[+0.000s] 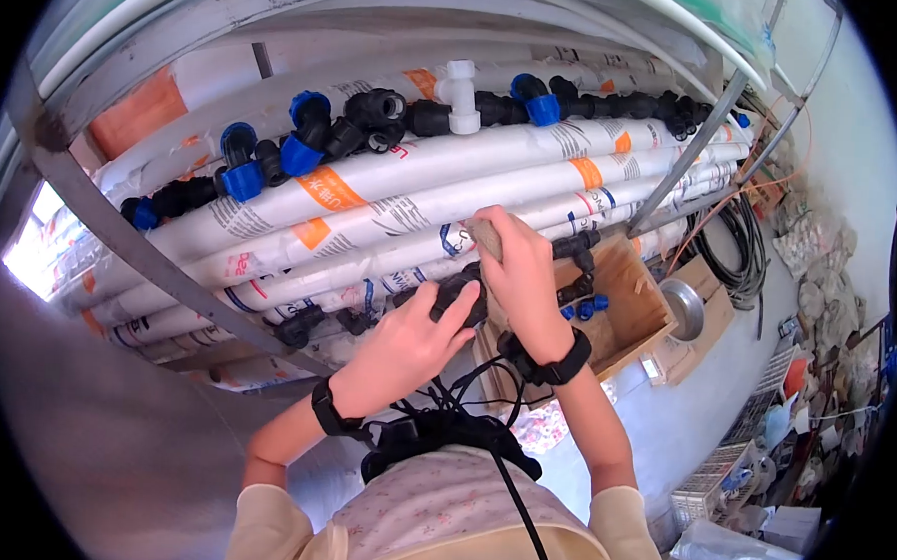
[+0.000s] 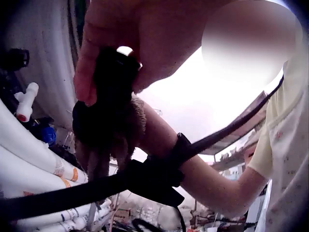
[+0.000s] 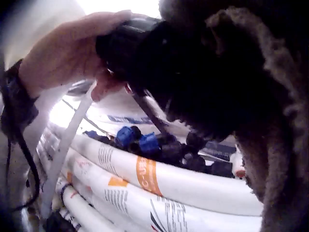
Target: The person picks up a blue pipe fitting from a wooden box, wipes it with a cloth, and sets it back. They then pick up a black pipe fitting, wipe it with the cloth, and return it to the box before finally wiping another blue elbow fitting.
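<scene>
A black pipe fitting is gripped in my left hand, whose fingers curl round it; the left wrist view shows the dark fitting between thumb and fingers. Just right of it, my right hand holds a brown-grey cloth. In the right wrist view the cloth hangs close to the camera, against the fitting held by the left hand. Shadow hides where cloth and fitting meet.
White wrapped pipes lie on a metal rack, with black and blue fittings and a white tee on top. An open cardboard box stands to the right, beside a metal bowl and coiled black hose.
</scene>
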{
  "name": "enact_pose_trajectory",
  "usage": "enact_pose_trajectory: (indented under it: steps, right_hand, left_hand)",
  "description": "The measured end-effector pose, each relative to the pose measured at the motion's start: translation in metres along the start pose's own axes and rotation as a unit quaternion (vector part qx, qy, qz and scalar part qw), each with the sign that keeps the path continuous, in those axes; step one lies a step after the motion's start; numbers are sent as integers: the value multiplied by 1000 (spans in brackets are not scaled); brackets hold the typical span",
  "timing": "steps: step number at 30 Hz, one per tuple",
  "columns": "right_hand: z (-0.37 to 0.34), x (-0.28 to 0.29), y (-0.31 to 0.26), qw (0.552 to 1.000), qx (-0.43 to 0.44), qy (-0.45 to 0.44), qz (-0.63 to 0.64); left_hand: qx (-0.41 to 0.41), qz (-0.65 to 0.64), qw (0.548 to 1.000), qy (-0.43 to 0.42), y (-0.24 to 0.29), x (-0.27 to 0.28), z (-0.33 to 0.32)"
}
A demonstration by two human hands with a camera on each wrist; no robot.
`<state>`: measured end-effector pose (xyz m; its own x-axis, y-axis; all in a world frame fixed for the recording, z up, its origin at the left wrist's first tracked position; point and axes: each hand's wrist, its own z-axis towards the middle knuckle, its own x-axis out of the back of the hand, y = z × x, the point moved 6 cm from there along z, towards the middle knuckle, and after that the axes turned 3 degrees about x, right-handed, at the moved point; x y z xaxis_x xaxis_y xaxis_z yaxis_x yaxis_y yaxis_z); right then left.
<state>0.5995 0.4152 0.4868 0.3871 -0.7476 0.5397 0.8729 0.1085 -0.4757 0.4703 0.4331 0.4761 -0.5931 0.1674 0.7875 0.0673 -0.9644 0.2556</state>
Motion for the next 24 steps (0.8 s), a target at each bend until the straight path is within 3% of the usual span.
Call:
enact_pose_trajectory:
  steps: [4, 7, 8, 10, 12, 13, 16, 19, 21, 24]
  right_hand:
    - [-9, -3, 23, 999, -21, 39, -22]
    - [-13, 16, 41, 996, -45, 80, -22]
    - [-15, 24, 49, 994, -55, 92, -17]
    - [-23, 41, 54, 987, -124, 92, 33]
    - [-35, 59, 58, 982, -154, 104, 37]
    - [-41, 69, 58, 981, -160, 106, 39]
    - [-63, 94, 67, 973, -185, 135, 21]
    - [-74, 113, 60, 969, -189, 156, 0]
    - [-72, 116, 50, 979, -140, 149, 16]
    - [-61, 112, 22, 992, -22, 126, -1]
  left_hand:
    - [-16, -12, 999, -40, -5, -9, -3]
    - [-33, -179, 976, -118, -1, -16, -11]
    - [38, -233, 951, -201, 1, -17, -13]
    - [56, -277, 940, -191, -1, -17, -10]
    - [61, -302, 944, -122, -14, -22, -6]
    - [84, -298, 941, -135, -18, -24, -5]
    - [239, -506, 812, -166, -37, -49, -12]
    - [280, -579, 743, -183, -37, -62, -4]
    - [306, -607, 703, -207, -33, -68, 3]
    - [319, -692, 608, -225, -21, -80, 14]
